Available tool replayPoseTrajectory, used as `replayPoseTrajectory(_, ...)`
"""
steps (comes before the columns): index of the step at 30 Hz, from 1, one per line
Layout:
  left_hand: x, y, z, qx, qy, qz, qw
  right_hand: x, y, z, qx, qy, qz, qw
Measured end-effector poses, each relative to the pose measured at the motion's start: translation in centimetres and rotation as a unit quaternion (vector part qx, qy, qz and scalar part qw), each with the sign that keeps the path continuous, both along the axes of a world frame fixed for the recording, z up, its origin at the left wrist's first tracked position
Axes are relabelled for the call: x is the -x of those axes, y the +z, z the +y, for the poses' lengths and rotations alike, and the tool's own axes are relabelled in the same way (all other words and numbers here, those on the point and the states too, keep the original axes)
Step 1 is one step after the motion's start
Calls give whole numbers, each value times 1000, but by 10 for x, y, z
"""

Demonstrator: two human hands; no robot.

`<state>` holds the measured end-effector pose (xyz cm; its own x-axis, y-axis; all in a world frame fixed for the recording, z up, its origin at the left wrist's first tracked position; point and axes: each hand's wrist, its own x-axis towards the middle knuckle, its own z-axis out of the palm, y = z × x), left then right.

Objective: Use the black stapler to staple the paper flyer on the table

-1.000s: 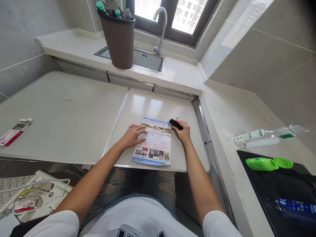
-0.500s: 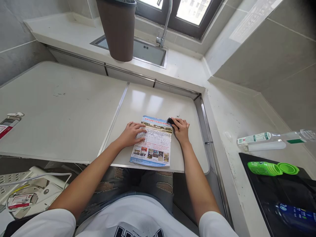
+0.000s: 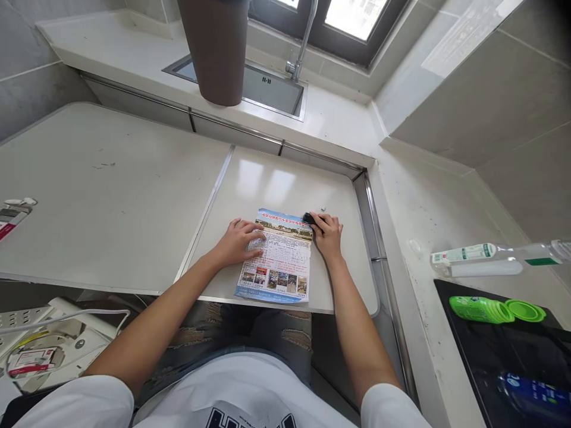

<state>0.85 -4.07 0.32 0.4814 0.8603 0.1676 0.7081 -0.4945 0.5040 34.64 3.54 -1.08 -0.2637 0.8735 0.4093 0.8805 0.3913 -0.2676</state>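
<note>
A printed flyer, with a blue header, red lettering and a row of small photos, lies on the white folding table. My left hand rests on its left edge, palm down with the fingers spread. At the flyer's top right corner, my right hand is closed around a small black object that looks like a mini stapler. Its front end overlaps the corner; the rest is hidden under my fingers. A tiny pale scrap lies just beyond that hand.
A brown bin stands at the sink, beside the faucet. On the right counter are a clear plastic bottle, a green container and a blue bottle. A red-and-white box sits at the table's left edge.
The view has shifted slightly. Both hands keep nearly the same place on the flyer, and the black object remains at its top right corner.
</note>
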Motion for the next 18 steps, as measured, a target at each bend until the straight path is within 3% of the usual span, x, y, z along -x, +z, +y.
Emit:
replayPoseTrajectory(8, 0, 0, 0, 4, -1, 4, 1000, 1, 1, -1, 5, -4, -16, 1000)
replayPoseTrajectory(18, 1, -5, 3, 20, 7, -9, 1000, 28, -3, -10, 8, -63, -24, 998)
